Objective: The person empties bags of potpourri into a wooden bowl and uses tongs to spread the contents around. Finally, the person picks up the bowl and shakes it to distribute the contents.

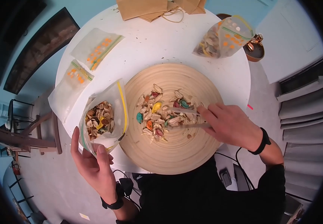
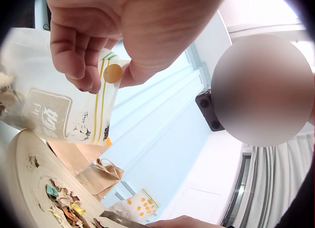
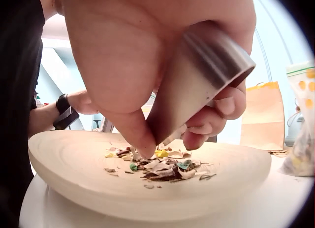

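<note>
My left hand (image 1: 94, 166) pinches the rim of a clear zip bag (image 1: 113, 93), thumb on one side and fingers on the other. Its mouth gapes toward me, showing dried potpourri (image 1: 100, 119) inside. In the left wrist view the bag (image 2: 47, 110) has a pale printed label. My right hand (image 1: 231, 125) grips metal tongs (image 1: 191, 126), their two arms reaching over a loose potpourri pile (image 1: 157, 108) of beige, yellow, teal, orange and red pieces. The bent end of the tongs (image 3: 216, 56) shows in the right wrist view. Beneath the pile lies a round wooden plate (image 1: 169, 158).
Two flat zip bags with orange dots, an upper bag (image 1: 94, 46) and a lower bag (image 1: 66, 91), lie at the left. A filled zip bag (image 1: 221, 37) stands back right, before a brown round tray (image 1: 256, 54). Brown paper bags (image 1: 142, 9) lie at the white table's (image 1: 139, 44) far edge.
</note>
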Action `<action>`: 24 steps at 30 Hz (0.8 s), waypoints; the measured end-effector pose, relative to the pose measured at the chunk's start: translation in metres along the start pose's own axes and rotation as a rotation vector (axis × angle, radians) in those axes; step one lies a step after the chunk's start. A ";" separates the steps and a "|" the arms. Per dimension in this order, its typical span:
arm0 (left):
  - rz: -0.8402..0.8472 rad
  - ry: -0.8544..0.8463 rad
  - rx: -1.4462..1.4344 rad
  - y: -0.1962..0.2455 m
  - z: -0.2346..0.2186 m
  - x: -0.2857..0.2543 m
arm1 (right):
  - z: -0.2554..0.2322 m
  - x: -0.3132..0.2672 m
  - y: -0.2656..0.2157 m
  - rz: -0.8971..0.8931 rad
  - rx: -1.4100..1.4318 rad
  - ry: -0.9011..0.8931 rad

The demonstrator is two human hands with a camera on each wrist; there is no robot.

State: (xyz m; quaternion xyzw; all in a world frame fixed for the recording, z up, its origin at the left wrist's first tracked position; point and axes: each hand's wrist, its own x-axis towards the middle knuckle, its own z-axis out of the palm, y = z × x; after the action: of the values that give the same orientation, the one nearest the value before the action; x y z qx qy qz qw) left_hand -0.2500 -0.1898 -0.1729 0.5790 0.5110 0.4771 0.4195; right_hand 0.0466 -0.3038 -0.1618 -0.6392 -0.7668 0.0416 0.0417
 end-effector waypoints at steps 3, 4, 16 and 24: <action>-0.025 -0.005 -0.034 0.001 -0.001 -0.003 | -0.006 0.005 -0.017 -0.084 -0.009 -0.011; -0.025 -0.011 -0.014 0.001 0.000 -0.003 | -0.003 0.009 -0.022 -0.082 -0.012 -0.003; -0.005 0.008 0.013 -0.004 -0.001 -0.004 | -0.015 -0.014 -0.006 0.113 0.037 -0.055; 0.015 0.011 0.006 -0.005 0.002 -0.004 | -0.028 -0.023 0.029 0.077 -0.114 -0.062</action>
State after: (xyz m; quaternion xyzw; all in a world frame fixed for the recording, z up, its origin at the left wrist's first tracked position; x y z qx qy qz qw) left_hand -0.2490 -0.1927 -0.1789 0.5812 0.5104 0.4820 0.4114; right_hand 0.0825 -0.3212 -0.1373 -0.6680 -0.7436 0.0191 -0.0200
